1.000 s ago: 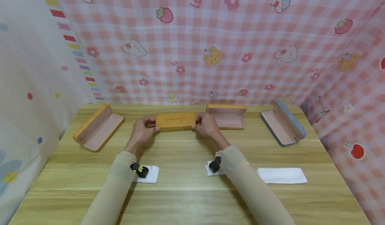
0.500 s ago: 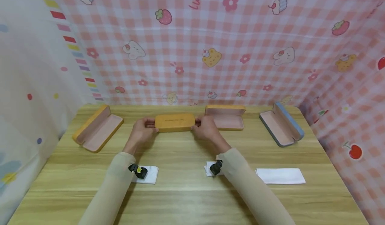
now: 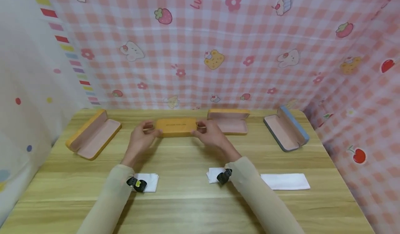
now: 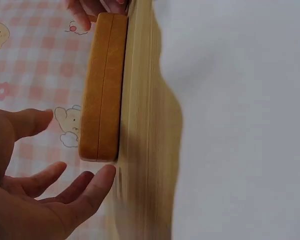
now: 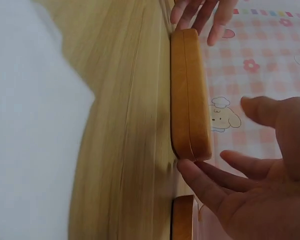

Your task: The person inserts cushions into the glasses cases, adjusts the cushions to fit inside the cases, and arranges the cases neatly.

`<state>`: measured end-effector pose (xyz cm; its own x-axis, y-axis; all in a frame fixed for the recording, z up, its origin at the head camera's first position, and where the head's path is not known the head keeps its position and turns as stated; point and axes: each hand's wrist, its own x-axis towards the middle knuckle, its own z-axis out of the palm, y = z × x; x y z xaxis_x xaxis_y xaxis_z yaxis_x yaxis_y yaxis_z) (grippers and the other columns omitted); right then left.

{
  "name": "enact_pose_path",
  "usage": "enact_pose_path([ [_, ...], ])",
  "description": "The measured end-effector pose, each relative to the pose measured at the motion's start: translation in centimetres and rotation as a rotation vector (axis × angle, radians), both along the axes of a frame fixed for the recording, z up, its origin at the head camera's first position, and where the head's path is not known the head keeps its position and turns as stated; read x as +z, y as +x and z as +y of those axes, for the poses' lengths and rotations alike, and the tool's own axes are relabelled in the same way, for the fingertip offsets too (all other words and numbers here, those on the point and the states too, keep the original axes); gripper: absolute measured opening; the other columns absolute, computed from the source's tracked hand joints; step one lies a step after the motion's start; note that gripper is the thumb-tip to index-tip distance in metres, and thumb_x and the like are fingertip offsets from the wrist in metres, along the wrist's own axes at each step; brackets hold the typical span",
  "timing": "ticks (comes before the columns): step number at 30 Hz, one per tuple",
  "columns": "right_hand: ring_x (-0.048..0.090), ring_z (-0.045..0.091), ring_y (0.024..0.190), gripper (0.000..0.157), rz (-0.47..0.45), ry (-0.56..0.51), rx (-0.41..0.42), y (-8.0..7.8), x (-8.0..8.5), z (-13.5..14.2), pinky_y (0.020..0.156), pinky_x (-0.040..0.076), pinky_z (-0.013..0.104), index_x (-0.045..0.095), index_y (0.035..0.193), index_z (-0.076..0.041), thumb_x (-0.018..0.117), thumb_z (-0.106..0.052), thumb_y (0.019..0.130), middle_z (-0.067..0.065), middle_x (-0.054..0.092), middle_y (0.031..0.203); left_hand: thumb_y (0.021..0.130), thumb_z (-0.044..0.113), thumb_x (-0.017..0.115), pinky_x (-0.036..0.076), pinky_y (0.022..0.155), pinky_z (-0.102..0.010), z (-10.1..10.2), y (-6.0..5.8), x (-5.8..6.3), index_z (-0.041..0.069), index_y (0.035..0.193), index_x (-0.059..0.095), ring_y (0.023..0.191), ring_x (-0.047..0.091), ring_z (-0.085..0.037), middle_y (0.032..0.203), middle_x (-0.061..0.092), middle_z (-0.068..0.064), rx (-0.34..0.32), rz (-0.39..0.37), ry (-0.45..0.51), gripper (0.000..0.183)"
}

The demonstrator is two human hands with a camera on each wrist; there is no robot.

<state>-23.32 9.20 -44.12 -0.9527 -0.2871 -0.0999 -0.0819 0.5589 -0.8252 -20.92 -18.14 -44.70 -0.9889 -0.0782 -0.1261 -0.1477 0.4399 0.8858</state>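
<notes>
A closed yellow glasses case (image 3: pixel 176 127) lies on the table with faint lettering on its lid. My left hand (image 3: pixel 142 136) is at its left end, fingers loosely spread. In the left wrist view, a gap shows between that hand's fingertips (image 4: pixel 108 172) and the case (image 4: pixel 104 90). At the other end, my right hand (image 3: pixel 212 135) has its thumb and fingers apart. The right wrist view has one fingertip right at the lower corner of the case (image 5: pixel 190 95), with the remaining fingers relaxed. Nothing is held in either hand.
Open yellow cases with pink linings stand at the left (image 3: pixel 99 138) and behind my right hand (image 3: pixel 233 126). An open blue case (image 3: pixel 284 133) is at the far right. Folded white cloths lie under my left wrist (image 3: pixel 151 182), by my right wrist (image 3: pixel 214 175) and further right (image 3: pixel 287 182).
Both hands have loosened from the ends of the closed case, their fingers spreading apart. The case stays where it was on the table; the head view has shifted slightly.
</notes>
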Motion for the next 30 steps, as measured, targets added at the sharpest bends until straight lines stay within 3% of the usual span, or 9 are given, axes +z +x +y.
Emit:
enact_pose_path([
  [5, 0.057, 0.031, 0.136, 0.067, -0.03, -0.025, 0.071, 0.5, 0.4, 0.0, 0.109, 0.053, 0.044, 0.044, 0.153, -0.006, 0.065, -0.042, 0.1, 0.013, 0.051, 0.155, 0.098, 0.044, 0.067, 0.046, 0.114, -0.053, -0.7, 0.9, 0.3, 0.006, 0.154, 0.041, 0.138, 0.051, -0.04, 0.155, 0.046, -0.021, 0.001, 0.048, -0.034, 0.073],
  [17, 0.047, 0.033, 0.145, 0.082, -0.042, -0.051, 0.057, 1.7, 2.2, 2.5, 0.118, 0.042, 0.053, 0.036, 0.159, -0.019, 0.061, -0.063, 0.095, 0.006, 0.041, 0.163, 0.099, 0.048, 0.064, 0.041, 0.119, -0.053, 1.3, 2.0, 1.2, 0.012, 0.156, 0.039, 0.144, 0.043, -0.039, 0.155, 0.045, -0.019, 0.015, 0.125, 0.04, 0.072],
  [25, 0.042, 0.036, 0.148, 0.075, -0.018, -0.09, 0.088, 2.7, 2.7, 4.6, 0.12, 0.04, 0.053, 0.032, 0.161, -0.023, 0.059, -0.056, 0.1, 0.009, 0.036, 0.165, 0.098, 0.046, 0.067, 0.046, 0.115, -0.05, 2.8, 3.3, 1.0, 0.009, 0.153, 0.043, 0.142, 0.046, -0.036, 0.153, 0.048, -0.018, 0.017, 0.177, 0.088, 0.071],
  [30, 0.038, 0.04, 0.149, 0.073, 0.002, -0.109, 0.112, 3.6, 3.0, 6.1, 0.121, 0.038, 0.055, 0.027, 0.162, -0.016, 0.058, -0.046, 0.104, 0.013, 0.034, 0.166, 0.097, 0.044, 0.07, 0.047, 0.113, -0.051, 3.8, 4.4, 0.6, 0.008, 0.152, 0.045, 0.141, 0.046, -0.034, 0.153, 0.049, -0.016, 0.01, 0.181, 0.089, 0.07],
])
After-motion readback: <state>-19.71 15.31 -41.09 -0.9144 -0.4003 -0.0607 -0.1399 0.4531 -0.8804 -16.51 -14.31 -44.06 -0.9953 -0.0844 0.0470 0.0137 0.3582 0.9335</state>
